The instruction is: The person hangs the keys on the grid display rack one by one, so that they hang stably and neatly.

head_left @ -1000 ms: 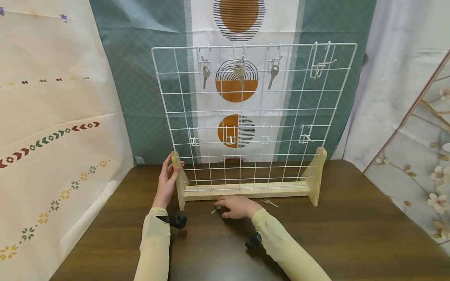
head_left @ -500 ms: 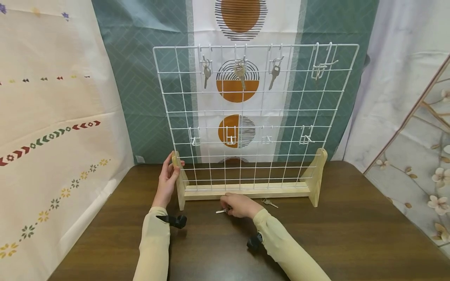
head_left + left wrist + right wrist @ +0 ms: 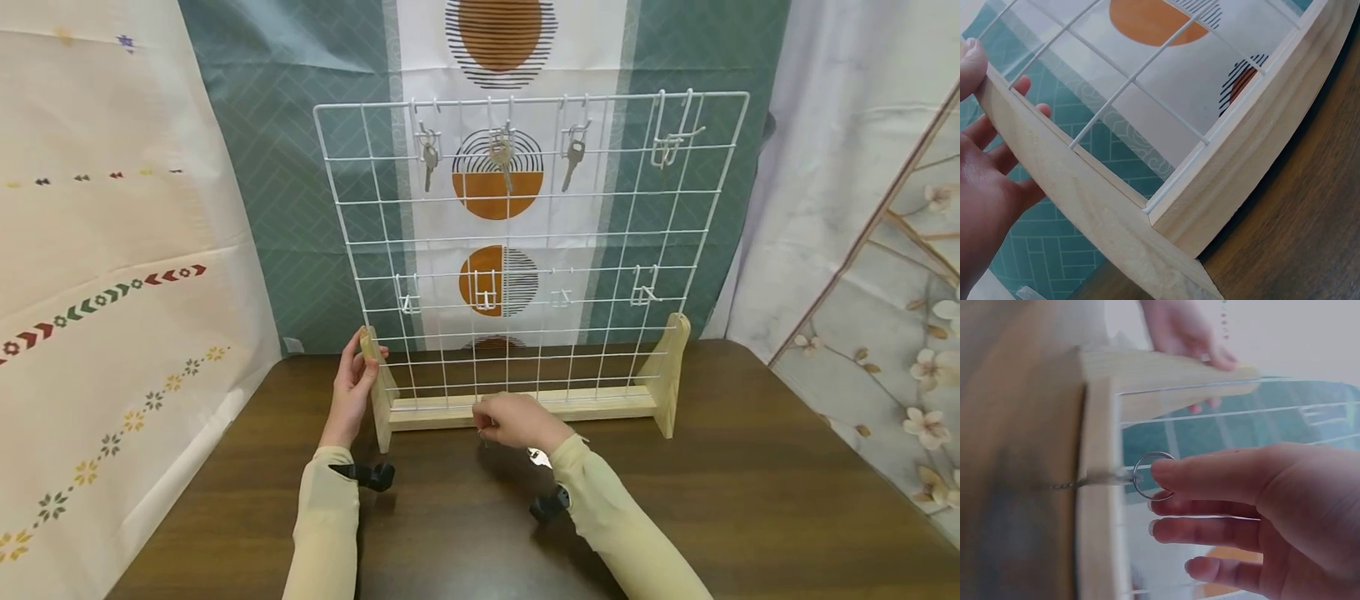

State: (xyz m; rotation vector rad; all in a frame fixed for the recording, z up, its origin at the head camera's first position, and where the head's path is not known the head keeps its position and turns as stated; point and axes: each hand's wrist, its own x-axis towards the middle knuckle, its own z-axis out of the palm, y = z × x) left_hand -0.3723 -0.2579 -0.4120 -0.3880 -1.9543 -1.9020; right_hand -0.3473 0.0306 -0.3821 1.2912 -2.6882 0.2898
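My right hand (image 3: pixel 517 421) pinches the ring of a key (image 3: pixel 1104 479) between thumb and finger, just in front of the rack's wooden base bar. From the fingertips the key hangs toward the tabletop, blurred in the right wrist view. My left hand (image 3: pixel 348 400) grips the left wooden upright (image 3: pixel 380 392) of the white wire grid rack (image 3: pixel 540 237), thumb in front and fingers behind. Under my right wrist a bright key-like piece (image 3: pixel 538 457) lies on the table. Keys hang from the upper hooks: a left one (image 3: pixel 430 160), a middle one (image 3: pixel 500 152) and another (image 3: pixel 574 158).
Lower down the grid, several hooks (image 3: pixel 486 298) carry no keys. A longer white hook (image 3: pixel 667 148) sits at the upper right; what hangs there is hard to make out. The right wooden upright (image 3: pixel 667 379) stands on the brown table (image 3: pixel 450 533). Patterned cloths hang behind and at both sides.
The right hand has taken up the key from the table and raised it a little toward the rack. The bright piece under the wrist has come into view. The left hand keeps its grip.
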